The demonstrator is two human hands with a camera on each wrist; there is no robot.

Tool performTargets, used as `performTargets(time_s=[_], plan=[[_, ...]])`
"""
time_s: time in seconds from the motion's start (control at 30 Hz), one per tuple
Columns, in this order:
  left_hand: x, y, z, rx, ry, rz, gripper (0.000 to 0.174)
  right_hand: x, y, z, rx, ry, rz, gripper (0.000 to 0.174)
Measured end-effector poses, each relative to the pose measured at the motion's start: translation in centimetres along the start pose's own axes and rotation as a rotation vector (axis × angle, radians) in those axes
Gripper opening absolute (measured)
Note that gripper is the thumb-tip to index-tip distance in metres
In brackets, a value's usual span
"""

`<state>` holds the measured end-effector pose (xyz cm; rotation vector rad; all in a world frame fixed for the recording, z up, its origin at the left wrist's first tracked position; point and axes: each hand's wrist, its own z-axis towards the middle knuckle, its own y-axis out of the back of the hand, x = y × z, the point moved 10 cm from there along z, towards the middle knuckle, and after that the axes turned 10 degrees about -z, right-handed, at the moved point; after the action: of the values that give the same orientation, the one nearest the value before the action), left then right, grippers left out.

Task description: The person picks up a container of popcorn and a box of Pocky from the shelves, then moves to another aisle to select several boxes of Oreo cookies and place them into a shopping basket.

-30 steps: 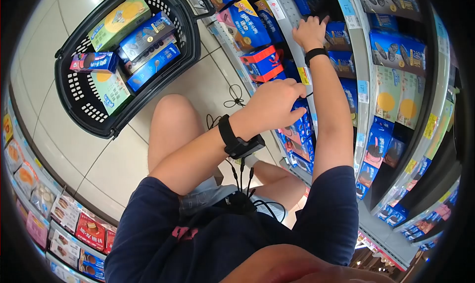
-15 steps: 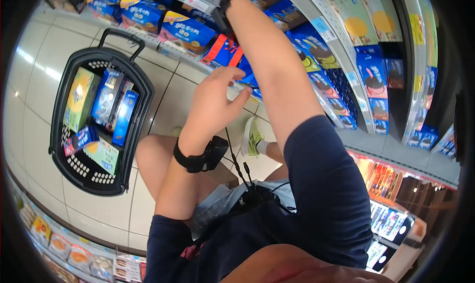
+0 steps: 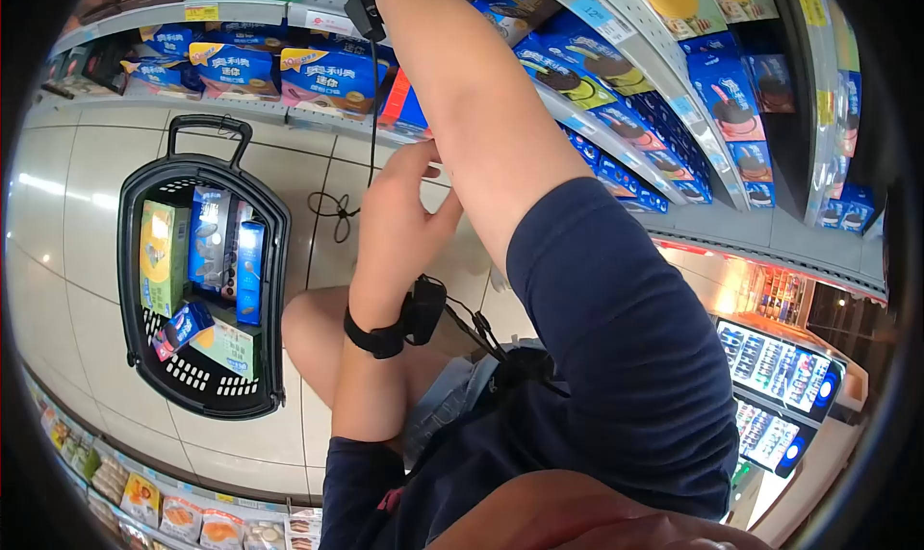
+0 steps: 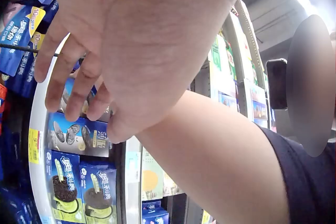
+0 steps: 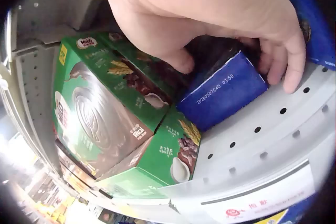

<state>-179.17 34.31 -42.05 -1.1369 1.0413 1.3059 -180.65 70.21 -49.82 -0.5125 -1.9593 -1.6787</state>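
In the right wrist view my right hand (image 5: pixel 210 14) reaches over a blue box (image 5: pixel 223 92) on a grey perforated shelf. The thumb lies along one side of the box and the fingers curl down the other; a printed date code shows on its end. Green boxes (image 5: pixel 100 113) sit right beside it, on the thumb's side. The head view cuts this hand off at the top edge. My left hand (image 3: pixel 399 213) hangs free near the right forearm, fingers loosely bent and holding nothing. Behind it in the left wrist view are blue cookie boxes (image 4: pixel 65 187) on a shelf.
A black shopping basket (image 3: pixel 135 261) with several boxes in it stands on the tiled floor (image 3: pixel 67 300) to the left. Blue packs (image 3: pixel 327 78) line the lower shelf ahead. A thin cable (image 3: pixel 373 117) hangs beside the right forearm. Packaged food (image 3: pixel 183 511) fills the shelf at bottom left.
My right hand has moved from the shelf with blue boxes leftward and out of the top of the head view. The head view has turned, and the left hand has shifted left.
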Motion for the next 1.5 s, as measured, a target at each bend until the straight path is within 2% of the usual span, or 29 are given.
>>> performTargets(time_s=[0.2, 0.5, 0.57, 0.7, 0.73, 0.8, 0.83, 0.9, 0.93, 0.97, 1.0, 1.03, 1.1, 1.17, 1.2, 1.23, 1.3, 1.33, 1.5], plan=[[0.5, -0.1, -0.5, 0.024, 0.032, 0.061, 0.037, 0.3, 0.3, -0.2, -0.008, 0.050, -0.011, 0.051], [0.8, -1.4, -0.8, 0.094, 0.007, 0.111, 0.027, 0.0, 1.6, -0.9, -0.036, 0.159, -0.108, 0.048], [0.8, -1.8, -1.0, 0.163, 0.055, 0.185, 0.026, 0.1, 2.0, -1.4, -0.050, 0.229, -0.171, 0.047], [0.9, -0.9, -1.5, 0.063, 0.052, 0.147, 0.024, 0.8, 1.9, -3.4, -0.057, 0.458, -0.354, 0.046], [1.1, -1.3, -1.5, 0.117, 0.077, 0.211, 0.024, 1.1, 1.7, -3.9, -0.060, 0.513, -0.390, 0.046], [1.7, -2.0, -1.9, 0.203, 0.128, 0.280, 0.023, 0.9, 1.8, -4.4, -0.108, 0.586, -0.428, 0.045], [1.8, -1.8, -1.9, 0.181, 0.134, 0.285, 0.023, 1.5, 1.9, -5.0, -0.206, 0.657, -0.429, 0.042], [1.7, -2.3, -2.2, 0.189, 0.093, 0.285, 0.023, 0.3, 1.0, -4.0, -0.144, 0.591, -0.302, 0.039], [1.7, -2.2, -2.3, 0.182, 0.091, 0.288, 0.023, -3.8, -0.9, 0.4, -0.079, 0.608, -0.019, 0.033], [1.9, -2.3, -2.4, 0.196, 0.102, 0.290, 0.024, -3.1, -1.3, 1.2, -0.076, 0.616, -0.019, 0.033], [2.0, -2.3, -2.5, 0.208, 0.112, 0.293, 0.024, -5.8, -1.3, 3.4, -0.071, 0.220, 0.410, 0.031], [1.9, -2.1, -2.5, 0.197, 0.111, 0.295, 0.024, -7.6, -2.9, 2.7, -0.056, -0.198, 0.820, 0.030], [2.0, -2.1, -2.7, 0.230, 0.125, 0.327, 0.026, -6.0, -2.7, 0.4, -0.067, -0.178, 0.846, 0.036], [2.0, -2.1, -2.8, 0.251, 0.124, 0.323, 0.027, -5.5, -1.9, -0.7, -0.202, -0.144, 0.865, 0.047], [2.1, -2.3, -3.0, 0.277, 0.126, 0.315, 0.029, -5.8, -2.5, -1.2, -0.149, -0.254, 1.052, 0.058], [2.2, -2.2, -3.0, 0.271, 0.129, 0.314, 0.029, -6.3, -2.5, -0.6, -0.142, -0.253, 1.049, 0.058], [2.2, -2.4, -3.2, 0.281, 0.109, 0.310, 0.031, -4.9, -3.4, -0.4, 0.046, -0.149, 1.061, 0.049], [2.3, -2.4, -3.2, 0.277, 0.111, 0.309, 0.031, -5.4, -3.3, -1.2, -0.020, -0.177, 1.070, 0.023], [2.4, -1.8, -3.1, 0.253, 0.121, 0.342, 0.028, -6.4, -3.4, -2.9, -0.136, -0.277, 0.955, 0.027]])
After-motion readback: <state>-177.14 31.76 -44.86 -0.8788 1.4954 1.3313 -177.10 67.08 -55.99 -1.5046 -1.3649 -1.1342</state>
